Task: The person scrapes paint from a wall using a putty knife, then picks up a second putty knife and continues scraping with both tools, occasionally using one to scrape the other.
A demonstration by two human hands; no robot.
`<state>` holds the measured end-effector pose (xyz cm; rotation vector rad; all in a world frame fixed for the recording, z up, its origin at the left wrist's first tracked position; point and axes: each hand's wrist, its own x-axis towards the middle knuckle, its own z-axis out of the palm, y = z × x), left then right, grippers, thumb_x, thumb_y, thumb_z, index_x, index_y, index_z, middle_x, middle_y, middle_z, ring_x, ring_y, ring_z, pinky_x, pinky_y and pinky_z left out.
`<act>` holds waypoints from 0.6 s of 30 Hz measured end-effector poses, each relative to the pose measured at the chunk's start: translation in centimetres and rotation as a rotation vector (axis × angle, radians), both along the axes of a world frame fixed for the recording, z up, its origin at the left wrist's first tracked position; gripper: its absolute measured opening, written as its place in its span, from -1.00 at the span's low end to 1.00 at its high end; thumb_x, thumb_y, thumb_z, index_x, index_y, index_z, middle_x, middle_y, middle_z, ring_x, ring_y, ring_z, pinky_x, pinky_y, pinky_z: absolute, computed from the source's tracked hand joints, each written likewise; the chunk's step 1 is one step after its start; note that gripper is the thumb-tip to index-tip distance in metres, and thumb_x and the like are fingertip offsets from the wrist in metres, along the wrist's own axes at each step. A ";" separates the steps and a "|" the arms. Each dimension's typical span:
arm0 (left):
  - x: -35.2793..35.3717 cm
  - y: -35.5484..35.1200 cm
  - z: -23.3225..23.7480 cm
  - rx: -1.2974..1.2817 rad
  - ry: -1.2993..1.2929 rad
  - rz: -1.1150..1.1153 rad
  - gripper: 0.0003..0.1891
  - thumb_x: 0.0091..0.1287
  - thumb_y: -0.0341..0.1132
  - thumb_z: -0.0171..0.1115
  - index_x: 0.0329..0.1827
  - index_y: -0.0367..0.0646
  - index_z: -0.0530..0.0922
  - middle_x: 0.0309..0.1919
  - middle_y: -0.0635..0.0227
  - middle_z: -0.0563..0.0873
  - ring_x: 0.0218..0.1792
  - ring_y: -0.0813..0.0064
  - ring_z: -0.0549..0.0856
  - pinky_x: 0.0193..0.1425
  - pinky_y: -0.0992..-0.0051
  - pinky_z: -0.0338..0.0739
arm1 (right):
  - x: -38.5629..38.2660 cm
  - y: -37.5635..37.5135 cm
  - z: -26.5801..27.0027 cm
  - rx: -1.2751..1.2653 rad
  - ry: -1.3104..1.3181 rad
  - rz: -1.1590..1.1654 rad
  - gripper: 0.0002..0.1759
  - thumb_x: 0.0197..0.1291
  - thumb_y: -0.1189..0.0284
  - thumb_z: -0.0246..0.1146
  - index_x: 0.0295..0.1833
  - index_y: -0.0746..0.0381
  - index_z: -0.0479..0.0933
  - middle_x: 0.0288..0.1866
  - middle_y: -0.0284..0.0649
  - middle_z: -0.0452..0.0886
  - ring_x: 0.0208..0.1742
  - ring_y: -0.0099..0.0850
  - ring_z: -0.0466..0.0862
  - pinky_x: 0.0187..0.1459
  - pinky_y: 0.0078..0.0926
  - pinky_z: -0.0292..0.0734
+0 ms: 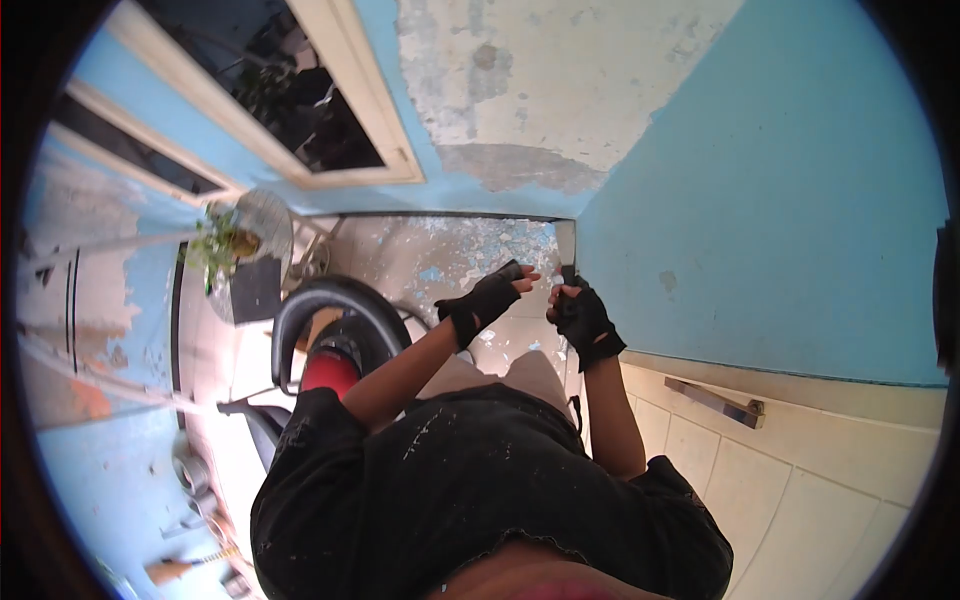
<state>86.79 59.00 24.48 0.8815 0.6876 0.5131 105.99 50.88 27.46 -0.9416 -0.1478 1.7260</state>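
Observation:
Both of my hands wear black fingerless gloves and are held out in front of my body. My right hand [580, 315] is closed around the dark handle of a scraper [567, 245], whose pale flat blade points away from me beside the blue wall. My left hand [500, 293] is just left of it, with its fingers stretched toward the scraper and nothing seen in them. A small gap lies between the two hands. Below them, paint flakes [470, 255] are scattered on the floor.
Ahead is a wall with a bare, peeled patch [540, 90]; a blue wall [780, 190] stands at right, above a tiled part with a metal handle [715, 400]. At left are a black chair [335, 292], a glass table [268, 215] with a plant [215, 243], and windows.

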 end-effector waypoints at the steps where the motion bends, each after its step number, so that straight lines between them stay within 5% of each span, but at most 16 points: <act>1: 0.5 -1.2 0.9 -0.130 -0.108 -0.016 -0.51 0.37 -0.34 0.14 0.32 -0.31 0.27 0.15 0.10 0.52 0.10 0.36 0.54 0.23 0.43 0.41 | 0.2 0.0 0.5 0.050 0.081 -0.006 -0.56 0.21 0.50 0.12 0.23 0.13 0.32 -0.28 -0.24 0.53 -0.30 -0.39 0.57 -0.26 -0.40 0.56; 2: 0.9 -2.8 1.9 -0.265 -0.221 -0.024 -0.54 0.36 -0.36 0.15 0.29 -0.30 0.31 0.09 0.20 0.56 0.03 0.45 0.56 0.15 0.49 0.44 | 0.4 -0.6 0.7 0.085 0.164 -0.009 -0.53 0.20 0.50 0.12 0.26 0.14 0.31 -0.23 -0.23 0.54 -0.23 -0.36 0.60 -0.18 -0.36 0.58; 3: 1.3 -3.5 3.1 -0.180 -0.055 0.010 -0.56 0.35 -0.44 0.14 0.27 -0.28 0.31 0.02 0.31 0.56 0.04 0.47 0.56 0.21 0.48 0.40 | 1.1 -0.7 0.4 0.121 0.183 0.026 -0.47 0.15 0.53 0.11 0.28 0.18 0.29 -0.10 -0.18 0.53 -0.01 -0.28 0.60 -0.03 -0.27 0.57; 6: 2.9 -5.9 0.8 0.140 0.055 0.035 -0.61 0.34 -0.48 0.13 0.23 -0.26 0.37 -0.04 0.46 0.56 -0.01 0.62 0.53 0.18 0.56 0.39 | 1.3 -1.4 2.7 0.097 0.219 0.025 -0.46 0.10 0.55 0.09 0.27 0.22 0.29 -0.04 -0.12 0.51 0.10 -0.20 0.57 0.03 -0.20 0.57; 7: 2.7 -7.1 2.9 0.064 -0.181 0.017 -0.65 0.33 -0.51 0.12 0.18 -0.25 0.43 -0.09 0.54 0.55 -0.04 0.73 0.49 0.16 0.61 0.37 | 1.2 -1.8 3.6 0.098 0.235 0.030 -0.49 0.05 0.59 0.08 0.20 0.23 0.32 -0.02 -0.08 0.50 0.11 -0.14 0.56 0.09 -0.13 0.54; 10: 3.4 -11.2 6.7 0.204 -0.096 0.157 -0.66 0.32 -0.53 0.11 0.16 -0.23 0.46 -0.13 0.59 0.54 -0.05 0.74 0.49 0.13 0.63 0.38 | 0.9 -2.9 3.6 0.122 0.252 0.060 -0.55 0.01 0.61 0.08 0.10 0.18 0.38 -0.03 -0.11 0.55 0.06 -0.18 0.60 0.06 -0.14 0.55; 14: 2.3 -14.3 8.8 0.562 0.572 0.074 -0.73 0.29 -0.46 0.16 0.06 -0.21 0.50 -0.20 0.42 0.63 -0.10 0.59 0.59 0.01 0.54 0.45 | -0.8 -4.4 3.9 0.077 0.266 0.147 -0.57 0.00 0.62 0.09 0.06 0.17 0.39 -0.02 -0.10 0.55 0.08 -0.17 0.59 0.09 -0.11 0.54; 15: 1.8 -14.7 6.7 0.597 0.496 0.137 -0.75 0.25 -0.39 0.21 -0.01 -0.20 0.53 -0.23 0.27 0.66 -0.12 0.46 0.63 -0.02 0.46 0.48 | -1.4 -4.9 4.1 0.046 0.280 0.156 -0.56 0.00 0.61 0.09 0.07 0.15 0.40 -0.02 -0.13 0.55 0.10 -0.17 0.59 0.04 -0.12 0.54; 18: 0.6 -15.2 2.3 0.597 0.338 0.205 -0.77 0.23 -0.36 0.23 -0.06 -0.19 0.55 -0.23 0.26 0.67 -0.12 0.43 0.64 -0.02 0.41 0.50 | -2.2 -5.8 4.5 0.026 0.326 0.211 -0.53 -0.01 0.59 0.11 0.10 0.10 0.38 -0.01 -0.17 0.55 0.13 -0.13 0.56 -0.05 -0.06 0.53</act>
